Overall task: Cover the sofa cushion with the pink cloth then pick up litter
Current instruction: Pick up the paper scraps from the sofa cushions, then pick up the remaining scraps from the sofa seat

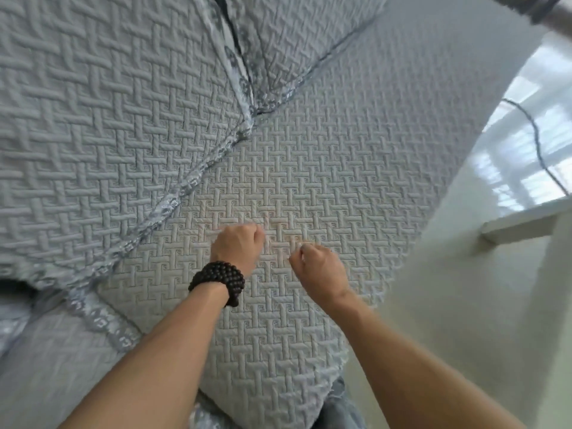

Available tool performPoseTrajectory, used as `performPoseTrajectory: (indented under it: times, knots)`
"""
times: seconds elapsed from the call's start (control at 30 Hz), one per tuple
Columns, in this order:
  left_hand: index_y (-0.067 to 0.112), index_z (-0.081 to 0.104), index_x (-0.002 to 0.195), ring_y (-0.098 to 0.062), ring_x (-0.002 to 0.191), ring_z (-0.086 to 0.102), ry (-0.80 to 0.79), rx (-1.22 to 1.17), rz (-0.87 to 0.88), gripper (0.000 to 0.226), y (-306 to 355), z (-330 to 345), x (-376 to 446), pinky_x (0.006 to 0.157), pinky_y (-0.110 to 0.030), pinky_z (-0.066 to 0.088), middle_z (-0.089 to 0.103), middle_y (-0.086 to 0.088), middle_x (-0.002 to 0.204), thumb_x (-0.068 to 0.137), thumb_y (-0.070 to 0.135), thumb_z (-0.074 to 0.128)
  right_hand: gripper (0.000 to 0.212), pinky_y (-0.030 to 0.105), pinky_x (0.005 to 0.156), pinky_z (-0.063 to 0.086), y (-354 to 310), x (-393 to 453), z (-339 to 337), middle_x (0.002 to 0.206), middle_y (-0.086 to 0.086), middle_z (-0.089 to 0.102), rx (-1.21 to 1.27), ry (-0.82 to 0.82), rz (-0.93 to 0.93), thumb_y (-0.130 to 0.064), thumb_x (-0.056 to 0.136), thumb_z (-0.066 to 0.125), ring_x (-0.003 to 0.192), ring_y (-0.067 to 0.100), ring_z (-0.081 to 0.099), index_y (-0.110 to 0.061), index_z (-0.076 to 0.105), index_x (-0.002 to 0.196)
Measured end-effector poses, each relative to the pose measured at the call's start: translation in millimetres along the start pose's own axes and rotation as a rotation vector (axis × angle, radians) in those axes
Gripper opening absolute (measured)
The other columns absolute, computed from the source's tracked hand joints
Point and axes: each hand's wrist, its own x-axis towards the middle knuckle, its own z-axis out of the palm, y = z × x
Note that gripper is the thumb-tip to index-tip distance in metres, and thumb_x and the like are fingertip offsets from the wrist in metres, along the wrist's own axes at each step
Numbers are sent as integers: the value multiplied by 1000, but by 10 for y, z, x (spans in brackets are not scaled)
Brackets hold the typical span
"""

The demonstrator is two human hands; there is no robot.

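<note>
A quilted cloth point(309, 168) with a woven pattern, pale cream with a faint pink tint, lies spread flat over the sofa seat cushion. My left hand point(238, 246), with a dark bead bracelet on its wrist, rests knuckles-up on the cloth with its fingers curled closed. A little to its right, my right hand point(318, 267) presses on the cloth with thumb and forefinger pinched together. Whether either hand holds anything small is hidden by the fingers. No litter is plainly visible.
Grey quilted back cushions point(108, 119) with patterned trim rise behind the seat, left and centre. Another covered seat point(62, 366) lies at lower left. A glossy pale floor point(464, 305) runs along the right, with a white ledge point(520, 227) and a dark cable point(538, 144).
</note>
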Motion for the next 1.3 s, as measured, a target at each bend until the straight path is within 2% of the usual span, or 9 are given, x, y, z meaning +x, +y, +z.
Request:
performPoseTrajectory:
  times: [0.13,0.27,0.37,0.5,0.73,0.9,1.0,1.17,1.3]
  knots:
    - [17,41,54,-9,39,34,-42,6,207,46,877,-344,-559,41,-23,22,35,6,45,99,28,38,44,17,40,23,-130,-864,-768,45,-11,36,101,182,187,-27,95,41,38,4,33,-24,32,52]
    - [9,54,60,-26,50,50,-144,44,436,44,1802,-287,-1189,51,-32,36,53,-8,52,98,26,41,36,40,59,41,117,-1807,-1340,67,18,63,163,301,372,-25,97,46,63,34,57,-11,51,64]
    - [2,60,66,-36,60,59,-227,74,562,41,2404,-123,-1595,56,-38,41,64,-20,64,96,24,43,35,41,60,41,386,-2462,-1696,73,24,67,149,417,505,-21,96,51,68,40,61,-2,61,67]
    - [1,58,57,-39,51,58,-322,53,821,37,3431,249,-2461,51,-40,44,62,-26,58,92,13,53,33,42,61,42,949,-3617,-2057,74,24,66,271,606,785,-22,95,51,70,40,60,-7,59,67]
    - [8,48,54,-26,52,46,-687,-2,943,47,4560,1254,-4341,55,-33,37,53,-13,52,97,27,41,39,32,55,31,1717,-5646,-2040,57,11,54,379,906,1217,-26,95,49,55,28,46,-14,43,59]
    - [14,39,48,-23,49,41,-885,-50,715,52,4985,1839,-5331,49,-32,33,45,-4,50,95,35,36,45,32,53,29,2256,-6537,-1955,58,8,53,483,1061,1475,-31,96,44,56,27,44,-19,35,53]
    - [0,51,59,-24,57,43,-945,-86,485,43,5100,2163,-5535,50,-30,33,48,-2,57,89,27,35,38,34,54,37,2583,-6718,-1852,64,6,58,618,1126,1571,-30,94,43,63,27,51,-11,50,61]
    - [8,62,72,-40,69,56,-1045,-123,103,31,5233,2641,-5491,64,-47,51,63,-23,80,83,19,36,28,29,55,42,3045,-6669,-1649,72,2,64,982,1134,1633,-29,85,47,67,21,55,-11,67,77]
    - [9,60,89,-26,71,61,-1117,-81,0,24,5203,2887,-5441,54,-34,53,64,-17,92,90,18,38,26,30,56,42,3258,-6567,-1561,62,0,57,1126,1133,1668,-28,83,48,61,23,50,-12,66,76]
